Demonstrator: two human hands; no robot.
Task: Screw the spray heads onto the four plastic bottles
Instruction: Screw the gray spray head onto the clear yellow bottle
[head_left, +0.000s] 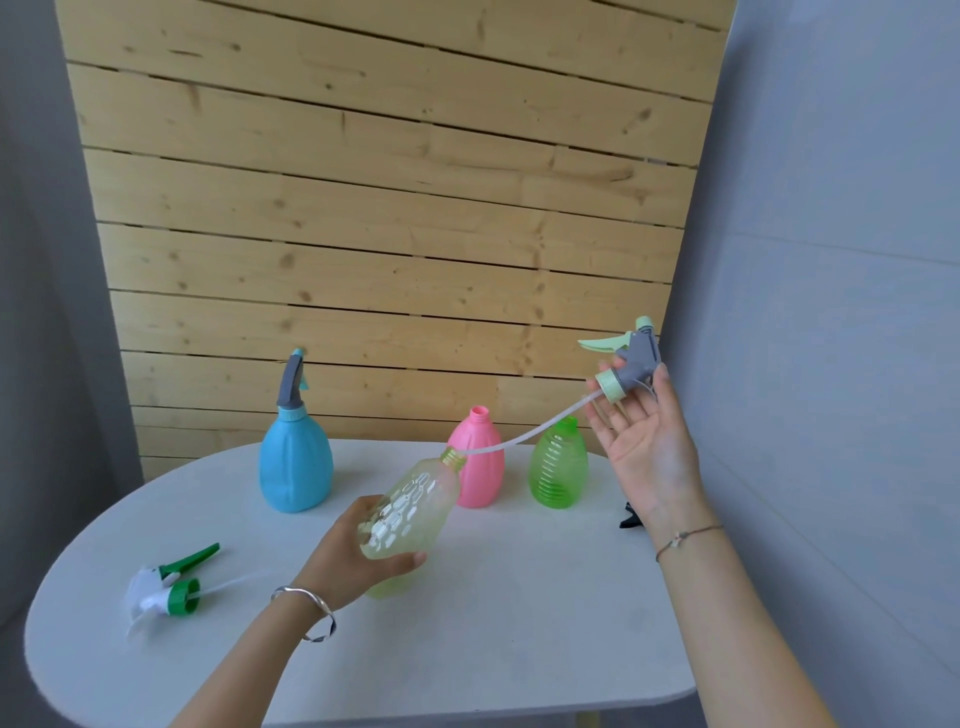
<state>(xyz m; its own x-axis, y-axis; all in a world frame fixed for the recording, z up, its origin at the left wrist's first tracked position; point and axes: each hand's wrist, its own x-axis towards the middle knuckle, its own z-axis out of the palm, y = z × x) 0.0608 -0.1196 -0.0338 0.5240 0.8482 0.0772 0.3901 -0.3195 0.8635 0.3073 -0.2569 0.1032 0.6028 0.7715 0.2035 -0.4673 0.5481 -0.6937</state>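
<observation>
My left hand (358, 556) grips a pale yellow-green bottle (415, 512), tilted with its open neck pointing up and right. My right hand (641, 436) holds a grey and mint spray head (631, 361) up at the right. Its white dip tube (519, 436) slants down, and the tip sits at the bottle's mouth. A blue bottle (295, 462) stands at the back left with a grey spray head screwed on. A pink bottle (477, 460) and a green ribbed bottle (558, 465) stand open-necked behind. A green and white spray head (169, 587) lies at the left.
Everything rests on a white oval table (493, 623). A wooden slat panel (389, 208) rises behind it, with grey walls on both sides. A small dark object (631, 517) shows partly behind my right wrist.
</observation>
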